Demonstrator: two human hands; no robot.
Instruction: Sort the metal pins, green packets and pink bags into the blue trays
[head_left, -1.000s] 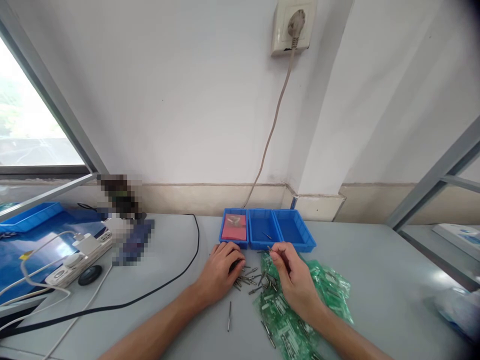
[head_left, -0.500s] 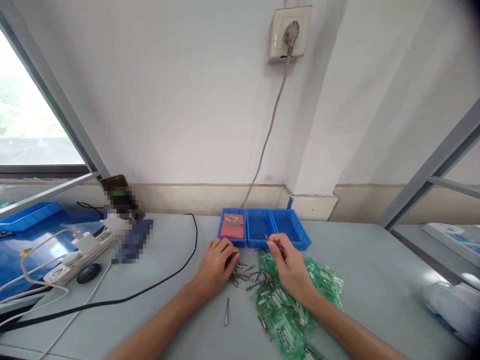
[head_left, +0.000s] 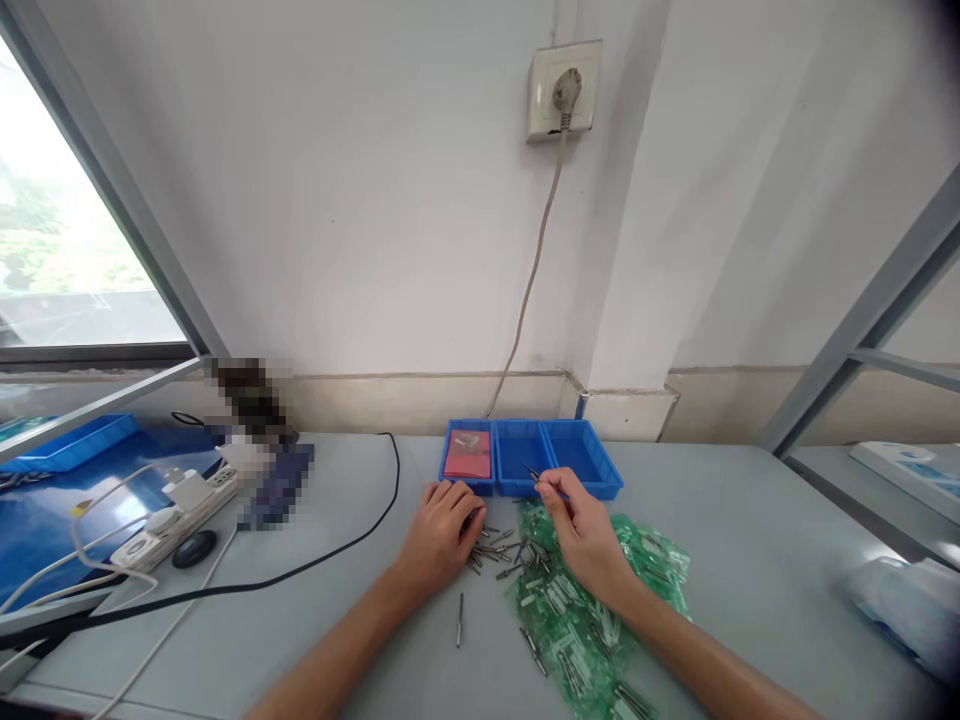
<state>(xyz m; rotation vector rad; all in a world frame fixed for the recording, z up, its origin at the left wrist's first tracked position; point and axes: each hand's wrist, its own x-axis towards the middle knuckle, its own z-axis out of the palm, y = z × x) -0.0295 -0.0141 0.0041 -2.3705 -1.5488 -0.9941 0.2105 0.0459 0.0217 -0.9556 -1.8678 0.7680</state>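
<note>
My right hand (head_left: 581,530) is closed in a pinch on a thin metal rod (head_left: 532,473), whose dark end points up and left over the front of the middle blue tray (head_left: 517,452). My left hand (head_left: 444,530) rests by the left blue tray (head_left: 444,458), fingers curled and closed; what lies within them is hidden. Beside it is a loose pile of small metal rods (head_left: 495,552). One single rod (head_left: 460,620) lies apart, nearer to me. Green plastic bags (head_left: 570,625) with more metal rods spread below my right hand and forearm.
A red piece (head_left: 469,462) with a small clear bag lies in the left tray; a third blue tray (head_left: 581,455) adjoins at right. Leftward are a black cable (head_left: 300,578), a black mouse (head_left: 194,549) and a power strip (head_left: 172,515). A metal frame (head_left: 847,350) stands right.
The view has shifted slightly, so the scene sits a little lower and further right on the left side. Both hands keep nearly the same pose; the right still pinches the rod.
</note>
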